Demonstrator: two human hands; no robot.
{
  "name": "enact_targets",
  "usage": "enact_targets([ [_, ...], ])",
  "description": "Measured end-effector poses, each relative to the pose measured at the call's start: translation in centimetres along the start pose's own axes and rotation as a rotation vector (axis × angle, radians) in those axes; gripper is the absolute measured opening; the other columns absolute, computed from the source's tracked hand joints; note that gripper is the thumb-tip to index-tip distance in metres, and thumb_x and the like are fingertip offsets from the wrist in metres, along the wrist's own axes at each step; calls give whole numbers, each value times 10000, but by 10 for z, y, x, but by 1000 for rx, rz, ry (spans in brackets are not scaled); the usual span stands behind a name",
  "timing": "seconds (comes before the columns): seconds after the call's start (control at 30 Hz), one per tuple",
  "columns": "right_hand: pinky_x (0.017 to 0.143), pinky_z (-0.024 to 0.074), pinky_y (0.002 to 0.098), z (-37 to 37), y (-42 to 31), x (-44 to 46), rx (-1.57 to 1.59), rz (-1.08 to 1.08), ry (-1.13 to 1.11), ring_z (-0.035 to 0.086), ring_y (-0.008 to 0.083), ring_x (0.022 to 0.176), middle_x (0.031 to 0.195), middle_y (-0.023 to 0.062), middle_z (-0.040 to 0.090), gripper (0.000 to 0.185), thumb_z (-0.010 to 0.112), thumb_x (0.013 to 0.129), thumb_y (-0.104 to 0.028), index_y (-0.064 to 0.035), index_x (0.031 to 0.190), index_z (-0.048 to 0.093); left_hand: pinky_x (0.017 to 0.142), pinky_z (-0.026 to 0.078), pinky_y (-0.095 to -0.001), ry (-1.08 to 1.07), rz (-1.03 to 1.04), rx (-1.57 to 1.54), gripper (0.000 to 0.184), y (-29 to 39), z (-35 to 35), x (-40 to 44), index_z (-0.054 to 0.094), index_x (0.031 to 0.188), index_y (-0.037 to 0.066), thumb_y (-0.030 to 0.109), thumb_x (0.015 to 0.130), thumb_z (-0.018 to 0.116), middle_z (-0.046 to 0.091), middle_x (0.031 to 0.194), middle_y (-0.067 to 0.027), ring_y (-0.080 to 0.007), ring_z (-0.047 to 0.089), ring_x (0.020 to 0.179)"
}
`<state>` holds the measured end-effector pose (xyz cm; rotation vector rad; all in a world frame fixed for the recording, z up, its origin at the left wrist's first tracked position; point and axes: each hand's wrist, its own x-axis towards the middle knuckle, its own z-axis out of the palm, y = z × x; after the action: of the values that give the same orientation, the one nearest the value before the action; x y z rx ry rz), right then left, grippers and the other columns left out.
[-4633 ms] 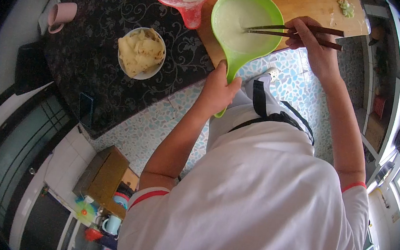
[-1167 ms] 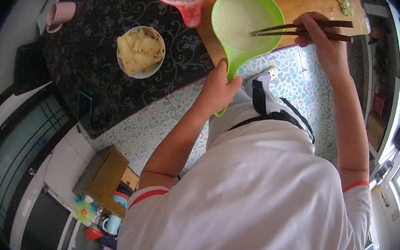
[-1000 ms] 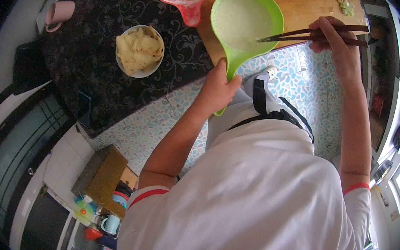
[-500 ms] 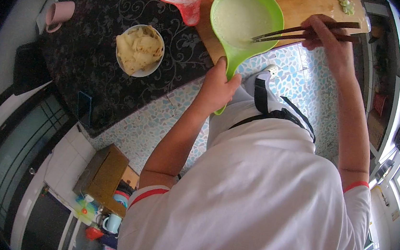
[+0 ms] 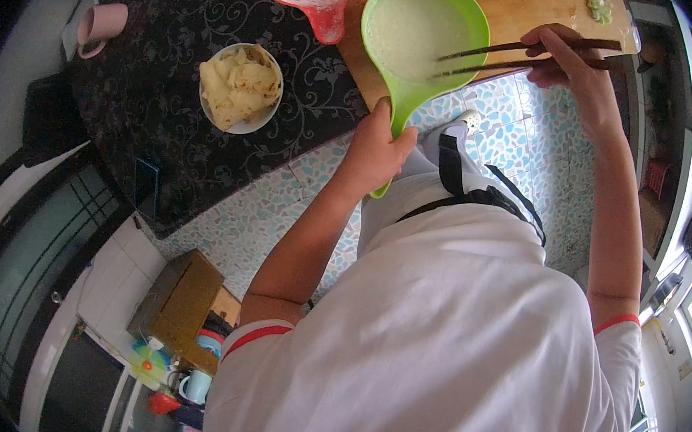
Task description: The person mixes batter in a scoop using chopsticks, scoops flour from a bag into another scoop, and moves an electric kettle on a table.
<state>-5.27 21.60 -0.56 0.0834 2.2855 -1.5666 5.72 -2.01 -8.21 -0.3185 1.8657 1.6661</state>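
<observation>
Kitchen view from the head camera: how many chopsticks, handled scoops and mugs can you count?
Chopsticks: 2
Scoops: 2 (green scoop, red scoop)
Mugs: 2 (pink mug, light-blue mug)
Total: 6

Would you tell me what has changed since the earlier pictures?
The right hand has shifted rightward with the chopsticks, their tips now wider apart. Nothing was newly gripped or released; the left hand still holds the green scoop, and the red scoop stays put.
</observation>
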Motion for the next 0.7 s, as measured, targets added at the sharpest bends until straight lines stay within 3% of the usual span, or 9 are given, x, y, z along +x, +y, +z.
enact_targets([
  [0.27,591,504,220,-21,-10,-7,-108,72,108,616,111,647,850,75,639,287,523,862,-302,-47,940,627,393,428,-292,9,-14,7,293,4,0,-2,410,1019,-21,96,778,530,544,612,-117,-164,523,420],
  [0.37,582,508,226,-37,0,-3,-158,-3,134,616,115,631,837,74,642,293,515,867,-303,-44,949,624,361,366,-247,23,16,-20,249,3,2,-2,430,1022,12,68,794,514,482,554,-29,-100,430,382],
  [0.43,579,510,224,-24,-5,-2,-104,-40,175,617,117,630,816,74,642,297,514,868,-308,-44,949,623,363,368,-247,24,14,-25,246,1,2,-2,430,1018,11,69,795,514,485,555,-31,-100,435,384],
  [0.57,578,515,221,-11,3,0,-164,-7,-16,620,123,645,798,80,637,287,520,868,-296,-39,944,623,368,371,-247,18,3,-13,237,2,1,-1,430,1005,11,73,794,516,488,557,-33,-99,439,387],
  [0.7,574,514,226,-21,-15,-7,-253,-69,93,619,124,649,802,80,638,287,522,866,-292,-34,941,623,371,371,-246,24,-10,-19,233,5,2,-3,431,995,8,80,791,520,485,555,-32,-98,436,388],
])
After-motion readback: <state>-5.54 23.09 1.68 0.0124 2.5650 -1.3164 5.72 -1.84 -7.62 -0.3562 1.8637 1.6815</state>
